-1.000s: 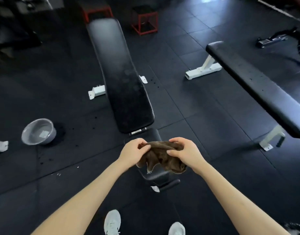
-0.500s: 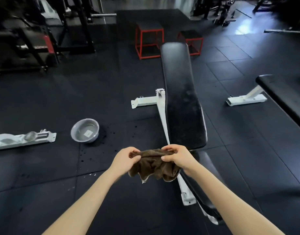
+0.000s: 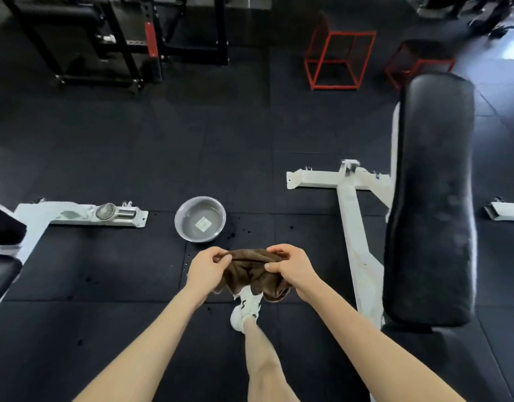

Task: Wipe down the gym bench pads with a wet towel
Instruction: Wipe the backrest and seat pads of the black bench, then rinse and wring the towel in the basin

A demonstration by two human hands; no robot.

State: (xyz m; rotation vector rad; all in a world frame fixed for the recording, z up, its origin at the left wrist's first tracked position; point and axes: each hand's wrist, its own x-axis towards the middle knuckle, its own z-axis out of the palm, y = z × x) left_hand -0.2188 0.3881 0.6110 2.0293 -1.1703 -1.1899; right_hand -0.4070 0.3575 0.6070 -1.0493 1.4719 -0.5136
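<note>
**Hazards.** The crumpled brown cloth towel (image 3: 254, 274) hangs bunched between the two hands. It is above the black rubber floor tiles (image 3: 105, 271) and directly over the person's white shoe (image 3: 247, 307). If it is as wet as the task implies, it may drip onto both. Several dark spots (image 3: 241, 232) lie on the floor just beside the round steel basin of water (image 3: 200, 219), so a slippery patch underfoot is a fair concern. The basin stands near the forward foot, and a careless step could tip it. A towel kept wadded would likely wipe in streaks and miss parts of the long black padded bench (image 3: 429, 198). That bench stands apart to the right on its white steel frame (image 3: 351, 227), its surface dull and smeared-looking. The frame's floor bar (image 3: 313, 179) is a trip point on the way across.

**Hand pose.** The left hand (image 3: 207, 266) has its fingers curled, with thumb and forefinger pinching the towel's upper edge at its left end. The right hand (image 3: 293, 271) is likewise curled, its thumb pressing the same edge at the right end. Both forearms reach forward, roughly level. The hands are close together, with only the top fold stretched between them. The towel touches no pad at present
</note>
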